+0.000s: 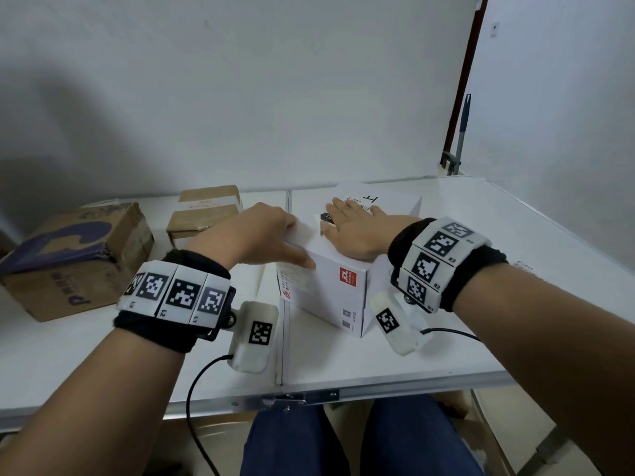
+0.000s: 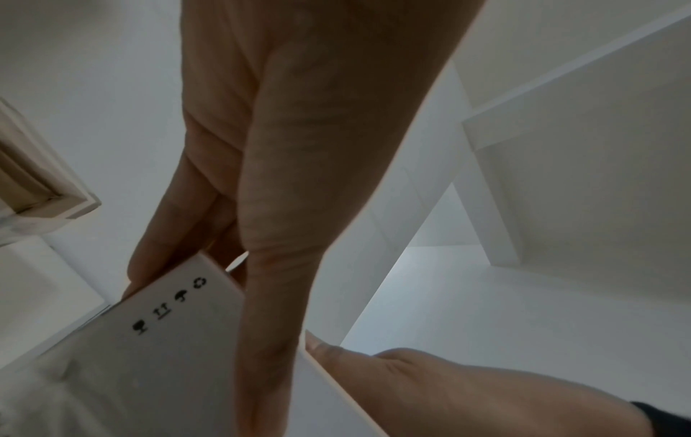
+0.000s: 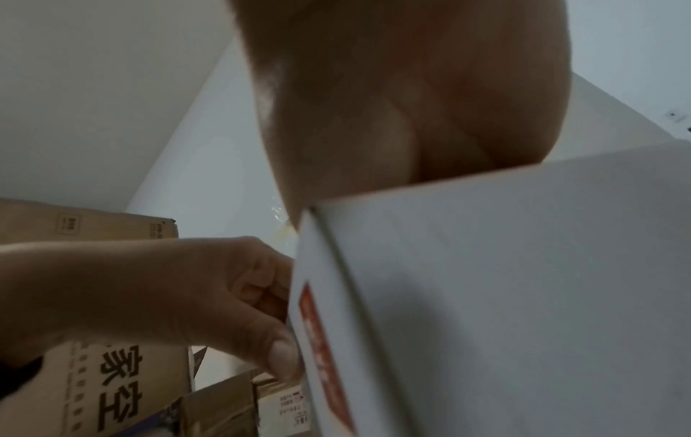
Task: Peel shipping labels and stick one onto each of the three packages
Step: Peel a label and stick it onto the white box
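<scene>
In the middle of the head view we see a white box [image 1: 338, 290] made of smooth cardboard, with sharp corners and a small red square mark on its near side. It sits on the flat white desk [image 1: 498, 304], close to the seam that runs down the middle of the desk.

Our right hand [image 1: 354, 231] lies flat on top of the box with the fingers straight and spread. It presses on a white label [image 1: 360, 202] with black bars and letters. The label lies on the box top, partly under our fingers.

Our left hand [image 1: 254, 235] holds the box's upper left edge. The fingers bend over the top edge and the thumb [image 1: 299, 257] pushes on the side. The right wrist view shows this thumb tight against the box side.

To the right of the box the desk is bare out to its rounded edge. The near edge of the desk is at the lower middle of the frame.

At the left of the frame sits a big brown cardboard box [image 1: 74, 259] with purple print and a crushed corner. Behind our left hand are two small brown boxes [image 1: 206, 214], one behind the other, just beside the white box. A red pole [image 1: 464, 80] leans against the wall at the upper right.
</scene>
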Motion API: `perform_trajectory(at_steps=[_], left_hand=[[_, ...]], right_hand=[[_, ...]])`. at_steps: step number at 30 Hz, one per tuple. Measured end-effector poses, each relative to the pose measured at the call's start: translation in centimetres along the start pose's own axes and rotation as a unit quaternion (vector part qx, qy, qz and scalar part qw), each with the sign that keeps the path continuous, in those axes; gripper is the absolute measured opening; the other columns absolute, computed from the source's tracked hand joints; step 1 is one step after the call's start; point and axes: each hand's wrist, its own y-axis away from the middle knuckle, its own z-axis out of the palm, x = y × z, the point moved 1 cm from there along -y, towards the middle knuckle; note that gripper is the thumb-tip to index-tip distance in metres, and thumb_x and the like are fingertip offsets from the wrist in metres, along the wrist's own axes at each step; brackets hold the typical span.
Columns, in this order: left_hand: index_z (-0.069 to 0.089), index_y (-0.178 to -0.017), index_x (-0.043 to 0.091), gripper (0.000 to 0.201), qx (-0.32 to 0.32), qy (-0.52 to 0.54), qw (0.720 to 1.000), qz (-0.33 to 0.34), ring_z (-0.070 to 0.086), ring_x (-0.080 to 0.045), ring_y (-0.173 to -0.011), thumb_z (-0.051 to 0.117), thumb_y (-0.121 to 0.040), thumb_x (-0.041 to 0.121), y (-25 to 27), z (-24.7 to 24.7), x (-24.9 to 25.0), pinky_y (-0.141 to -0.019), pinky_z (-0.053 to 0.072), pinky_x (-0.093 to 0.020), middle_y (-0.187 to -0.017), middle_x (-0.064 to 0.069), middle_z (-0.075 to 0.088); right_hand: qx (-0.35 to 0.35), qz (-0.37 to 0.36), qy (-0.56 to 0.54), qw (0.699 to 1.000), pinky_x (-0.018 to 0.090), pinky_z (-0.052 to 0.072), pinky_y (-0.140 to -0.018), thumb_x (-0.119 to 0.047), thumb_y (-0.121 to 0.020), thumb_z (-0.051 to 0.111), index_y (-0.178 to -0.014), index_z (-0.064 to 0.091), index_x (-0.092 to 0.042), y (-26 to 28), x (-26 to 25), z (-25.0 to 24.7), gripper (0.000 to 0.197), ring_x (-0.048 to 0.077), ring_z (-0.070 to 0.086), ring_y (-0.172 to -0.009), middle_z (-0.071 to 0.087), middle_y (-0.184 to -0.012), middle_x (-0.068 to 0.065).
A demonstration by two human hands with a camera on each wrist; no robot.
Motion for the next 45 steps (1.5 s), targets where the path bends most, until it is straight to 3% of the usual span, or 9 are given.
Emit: perform_trajectory(at_steps=[5,22,27,29,32,37,40,42,45], left_hand=[[0.056,-0.127,0.012,0.073,0.007,0.007,1.000,0.009,0.055,-0.023,-0.109,0.070,-0.073,0.059,0.2,0.0,0.1,-0.092,0.045,-0.035,-0.121,-0.005,0.062],[0.052,-0.129,0.012,0.075,0.023,-0.025,0.999,0.025,0.055,-0.022,-0.107,0.062,-0.076,0.064,0.0,0.9,-0.5,-0.076,0.037,-0.026,-0.122,-0.006,0.061],[0.058,-0.110,0.008,0.068,0.044,-0.035,0.998,0.023,0.054,-0.021,-0.086,0.060,-0.076,0.067,-0.4,1.6,-0.3,-0.065,0.033,-0.028,-0.102,-0.007,0.064],[0.058,-0.099,0.008,0.063,0.062,-0.037,0.997,0.018,0.059,-0.027,-0.089,0.059,-0.076,0.067,-0.9,2.1,0.1,-0.065,0.035,-0.029,-0.097,-0.010,0.065],[0.056,-0.099,0.003,0.066,0.089,-0.039,0.995,0.004,0.060,-0.031,-0.090,0.061,-0.076,0.065,-1.1,2.6,1.2,-0.067,0.039,-0.032,-0.101,-0.016,0.064],[0.046,-0.098,0.010,0.075,0.090,0.037,0.995,-0.004,0.058,-0.027,-0.087,0.062,-0.065,0.075,-1.2,2.8,1.4,-0.072,0.048,-0.037,-0.099,-0.009,0.062],[0.048,-0.120,0.019,0.079,0.062,0.088,0.994,-0.002,0.058,-0.020,-0.104,0.063,-0.065,0.075,-1.4,2.3,0.4,-0.088,0.049,-0.038,-0.119,0.001,0.062],[0.035,-0.143,0.022,0.094,0.035,0.077,0.996,0.012,0.051,-0.018,-0.122,0.061,-0.069,0.073,-1.4,2.0,0.1,-0.100,0.042,-0.035,-0.141,0.003,0.049],[0.025,-0.150,0.025,0.099,-0.005,0.088,0.996,0.022,0.050,-0.016,-0.126,0.060,-0.071,0.072,-1.7,2.1,-0.5,-0.102,0.039,-0.033,-0.141,0.003,0.051]], right_hand=[[-0.010,0.001,0.000,1.000,0.045,-0.005,-0.120,-0.046,-0.101,0.007,-0.153,-0.008,-0.015,1.0,-0.6,0.1,0.062,0.016,-0.013,-0.148,-0.015,-0.160,-0.001],[0.013,-0.021,0.008,1.000,0.042,-0.005,-0.120,-0.053,-0.099,0.010,-0.152,-0.007,-0.012,3.5,-1.9,0.9,0.069,0.015,-0.011,-0.148,-0.012,-0.161,0.001],[0.001,-0.020,0.018,1.000,0.041,-0.005,-0.120,-0.051,-0.099,0.008,-0.152,-0.010,-0.013,3.9,-2.0,1.0,0.067,0.013,-0.013,-0.148,-0.015,-0.161,-0.001],[0.003,-0.022,0.022,1.000,0.041,-0.005,-0.120,-0.052,-0.099,0.007,-0.152,-0.010,-0.014,4.1,-1.8,1.2,0.067,0.013,-0.013,-0.148,-0.015,-0.160,-0.001],[-0.006,-0.025,0.013,1.000,0.042,-0.005,-0.120,-0.051,-0.100,0.008,-0.152,-0.009,-0.016,4.5,-1.0,1.1,0.065,0.013,-0.012,-0.148,-0.015,-0.160,-0.002],[0.011,-0.055,-0.067,0.996,0.042,0.008,-0.120,-0.035,-0.105,0.012,-0.153,0.013,-0.015,5.3,0.6,-1.1,0.052,0.017,0.009,-0.149,0.010,-0.161,0.003],[0.046,-0.024,-0.081,0.995,0.045,0.018,-0.118,-0.024,-0.105,0.011,-0.151,0.021,-0.017,3.2,2.0,-1.8,0.048,0.023,0.019,-0.146,0.022,-0.158,0.007],[0.038,0.008,-0.062,0.997,0.051,0.017,-0.117,-0.023,-0.103,0.010,-0.151,0.017,-0.018,1.4,2.6,-1.9,0.049,0.026,0.014,-0.147,0.017,-0.159,0.008],[0.029,0.042,-0.053,0.997,0.053,0.010,-0.118,-0.035,-0.102,0.008,-0.153,0.012,-0.016,-0.8,2.9,-1.5,0.054,0.024,0.006,-0.149,0.006,-0.161,0.007]])
